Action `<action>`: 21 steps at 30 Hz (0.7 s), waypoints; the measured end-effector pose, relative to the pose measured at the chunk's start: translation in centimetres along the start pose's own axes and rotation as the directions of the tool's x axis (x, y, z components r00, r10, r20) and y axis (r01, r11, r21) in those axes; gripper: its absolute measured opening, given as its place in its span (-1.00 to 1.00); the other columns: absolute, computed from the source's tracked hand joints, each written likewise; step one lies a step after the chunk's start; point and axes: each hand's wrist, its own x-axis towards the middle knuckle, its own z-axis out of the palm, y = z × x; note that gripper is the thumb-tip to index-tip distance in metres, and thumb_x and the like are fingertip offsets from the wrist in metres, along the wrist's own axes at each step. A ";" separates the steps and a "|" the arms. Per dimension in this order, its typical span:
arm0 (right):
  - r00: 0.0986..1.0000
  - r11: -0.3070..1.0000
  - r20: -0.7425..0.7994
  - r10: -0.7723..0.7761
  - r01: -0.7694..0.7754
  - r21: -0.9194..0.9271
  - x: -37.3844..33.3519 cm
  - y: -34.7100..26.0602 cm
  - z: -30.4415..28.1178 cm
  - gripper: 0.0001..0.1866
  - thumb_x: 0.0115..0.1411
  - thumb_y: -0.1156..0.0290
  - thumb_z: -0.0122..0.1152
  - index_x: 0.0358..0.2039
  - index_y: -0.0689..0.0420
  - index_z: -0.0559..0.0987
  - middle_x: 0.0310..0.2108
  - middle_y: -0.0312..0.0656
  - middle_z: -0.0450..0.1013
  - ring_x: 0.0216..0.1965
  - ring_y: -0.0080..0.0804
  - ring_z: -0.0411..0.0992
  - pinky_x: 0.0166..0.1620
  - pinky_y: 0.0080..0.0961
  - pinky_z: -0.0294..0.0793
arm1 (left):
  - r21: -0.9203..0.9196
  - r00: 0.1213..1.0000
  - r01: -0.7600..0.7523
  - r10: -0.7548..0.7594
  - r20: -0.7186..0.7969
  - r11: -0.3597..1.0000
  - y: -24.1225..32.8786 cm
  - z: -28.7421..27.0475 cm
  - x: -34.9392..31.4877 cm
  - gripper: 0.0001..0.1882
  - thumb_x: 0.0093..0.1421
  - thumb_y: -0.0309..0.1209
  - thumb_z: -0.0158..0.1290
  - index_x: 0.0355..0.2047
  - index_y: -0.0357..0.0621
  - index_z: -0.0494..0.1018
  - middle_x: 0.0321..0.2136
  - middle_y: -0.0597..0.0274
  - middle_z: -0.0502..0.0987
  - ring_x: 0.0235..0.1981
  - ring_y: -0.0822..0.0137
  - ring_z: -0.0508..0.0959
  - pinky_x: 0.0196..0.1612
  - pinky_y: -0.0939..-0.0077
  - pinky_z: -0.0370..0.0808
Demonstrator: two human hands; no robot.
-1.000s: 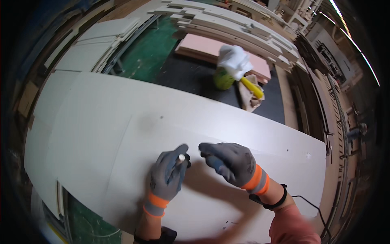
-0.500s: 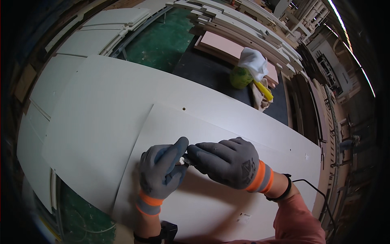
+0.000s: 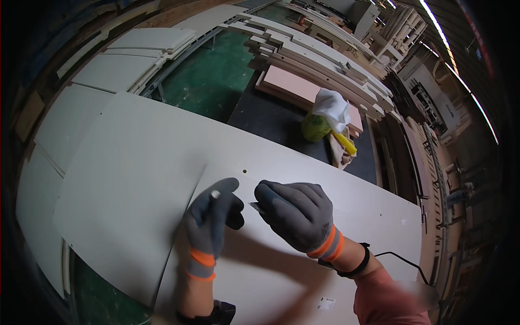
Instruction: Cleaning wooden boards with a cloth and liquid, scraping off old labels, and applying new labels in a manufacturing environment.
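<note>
My left hand (image 3: 213, 219), in a grey glove with an orange cuff, is closed on a small white piece (image 3: 215, 194) that shows between its fingers. My right hand (image 3: 297, 212), gloved the same way, is wrapped round a small knife blade (image 3: 255, 207); its pointed metal tip sticks out toward the left hand, and the rest is hidden in the fist. A short gap parts the two hands. Both are above a white panel (image 3: 260, 281) that lies on a larger white panel (image 3: 124, 162).
A dark table (image 3: 276, 116) beyond holds a green container (image 3: 316, 127) under a white cloth (image 3: 332, 108), beside a yellow-handled thing (image 3: 343, 143). Pink boards (image 3: 290, 85) and stacked white strips (image 3: 314, 57) lie behind. More white panels (image 3: 49, 130) are at left.
My hands have come apart; the blade's tip is now clear of the white piece. The left hand has turned, with the piece higher among its fingers. The view has tilted up slightly.
</note>
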 end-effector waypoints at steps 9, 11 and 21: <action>0.403 0.114 0.893 0.201 -0.915 0.387 2.9 11.1 10.6 -0.64 0.31 0.17 0.09 -0.06 0.17 0.52 -0.38 -0.21 0.52 -0.44 -0.54 0.50 -0.37 -0.60 0.51 | -0.529 0.715 0.697 -0.520 0.466 0.485 -7.1 1.3 1.9 -0.51 0.38 0.01 -0.22 -0.09 -0.11 0.50 -0.53 0.39 0.43 -0.70 0.44 0.26 -0.67 0.55 0.21; 0.354 0.165 0.910 0.215 -0.932 0.323 3.8 11.1 13.5 -0.63 0.27 0.13 0.14 -0.08 0.15 0.54 -0.39 -0.22 0.52 -0.45 -0.52 0.51 -0.39 -0.57 0.52 | -0.536 0.733 0.679 -0.505 0.456 0.502 -7.4 1.1 1.9 -0.51 0.37 0.01 -0.22 -0.09 -0.10 0.51 -0.52 0.38 0.45 -0.69 0.44 0.29 -0.66 0.55 0.22; 0.217 0.384 0.975 0.055 -0.906 0.180 6.8 10.7 17.4 -0.59 0.23 0.03 0.21 -0.19 0.15 0.57 -0.56 -0.34 0.48 -0.57 -0.60 0.48 -0.52 -0.62 0.46 | -0.524 0.745 0.667 -0.473 0.471 0.529 -7.0 0.8 2.0 -0.51 0.37 -0.01 -0.22 -0.12 -0.11 0.52 -0.54 0.33 0.44 -0.64 0.44 0.39 -0.59 0.55 0.33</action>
